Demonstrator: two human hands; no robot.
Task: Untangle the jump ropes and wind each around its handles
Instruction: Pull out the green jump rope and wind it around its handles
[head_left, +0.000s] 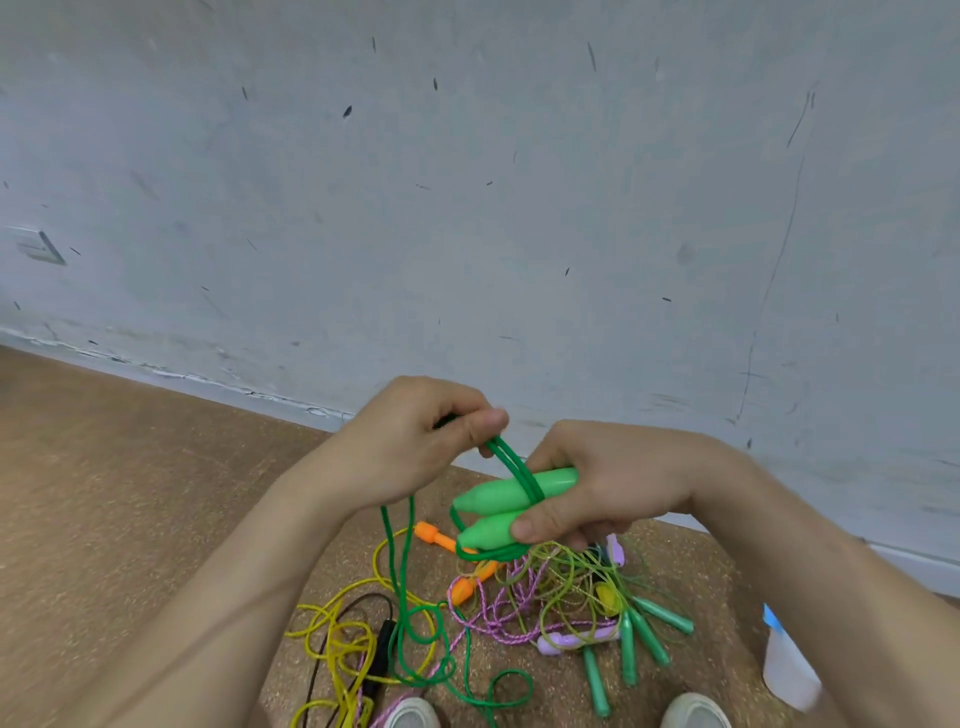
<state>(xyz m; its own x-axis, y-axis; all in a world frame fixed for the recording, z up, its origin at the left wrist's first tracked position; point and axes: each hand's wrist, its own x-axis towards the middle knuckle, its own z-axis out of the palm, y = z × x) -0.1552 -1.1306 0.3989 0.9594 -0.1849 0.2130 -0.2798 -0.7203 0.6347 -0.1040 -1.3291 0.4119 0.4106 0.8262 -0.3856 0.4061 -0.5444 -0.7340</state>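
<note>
Two green handles (511, 499) held side by side above the floor (130, 493), with green rope (397, 587) crossing over them.
The right hand (618, 483) grips both handles together, its fingers (535, 525) curled round them. The left hand (410, 441) pinches a loop of the rope just above them. From there the rope drops to the floor and lies in loose coils. Beneath the hands is a tangled heap: yellow rope (332, 644), pink rope (483, 613), orange handles (441, 540) and teal handles (647, 639). A white bottle (787, 670) stands at the right, and a scuffed wall (467, 208) rises behind.
</note>
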